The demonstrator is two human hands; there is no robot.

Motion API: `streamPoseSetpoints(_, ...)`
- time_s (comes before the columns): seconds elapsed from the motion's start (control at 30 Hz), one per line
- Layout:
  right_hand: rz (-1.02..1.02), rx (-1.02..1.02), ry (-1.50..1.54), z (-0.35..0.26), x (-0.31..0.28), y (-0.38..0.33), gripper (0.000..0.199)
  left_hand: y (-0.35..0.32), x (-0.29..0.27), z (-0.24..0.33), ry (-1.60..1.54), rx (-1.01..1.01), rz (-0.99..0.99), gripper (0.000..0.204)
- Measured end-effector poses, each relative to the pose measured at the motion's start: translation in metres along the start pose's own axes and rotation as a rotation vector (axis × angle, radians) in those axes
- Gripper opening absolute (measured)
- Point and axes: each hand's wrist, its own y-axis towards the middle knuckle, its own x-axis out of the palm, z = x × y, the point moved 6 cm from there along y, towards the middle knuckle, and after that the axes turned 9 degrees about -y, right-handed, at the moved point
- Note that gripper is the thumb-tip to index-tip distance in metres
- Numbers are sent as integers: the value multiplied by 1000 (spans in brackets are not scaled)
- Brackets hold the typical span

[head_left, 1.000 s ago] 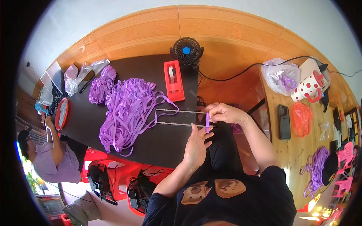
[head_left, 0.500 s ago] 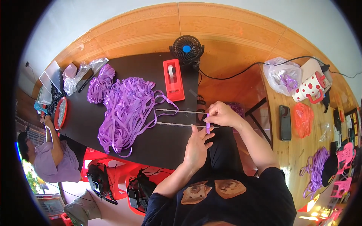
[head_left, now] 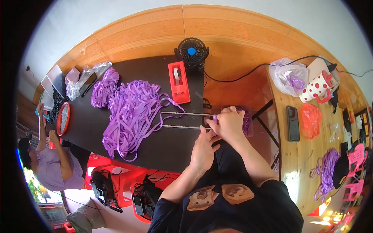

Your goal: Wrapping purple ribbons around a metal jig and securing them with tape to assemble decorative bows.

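Right hand (head_left: pixel 230 126): we see its fingers curled in and closed on a purple strip, near the table's right edge.
Left hand (head_left: pixel 202 151): partly open, thumb raised, lower fingers spread; its fingertips lie next to the right hand, and we cannot tell whether they grip the strip.
Purple strip (head_left: pixel 215 118): crosswise at the rods' right ends, partly hidden by the right hand.
Metal rods (head_left: pixel 178 113): two, slender, roughly parallel, reaching from the ribbon heap's side toward the hands.
Ribbon heap (head_left: pixel 130 112): loose purple loops on the dark table (head_left: pixel 153 70); we note one loop crossing the rods' left ends.
Tape dispenser (head_left: pixel 180 93): red, above the rods, just below the small black fan (head_left: pixel 191 52).
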Motion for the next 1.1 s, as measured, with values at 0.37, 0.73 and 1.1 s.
streamPoseSetpoints(0.37, -309, 256, 1656, 43, 65, -22, 7, -2, 1, 2, 0, -11, -34, 67)
streamPoseSetpoints(0.73, -638, 262, 1795, 26, 97, -20, 14, -3, 3, 1, -16, -24, -31, 71)
streamPoseSetpoints(1.1, -752, 180, 1973, 7, 101, -7, 23, -3, 5, 1, -24, -44, -30, 72)
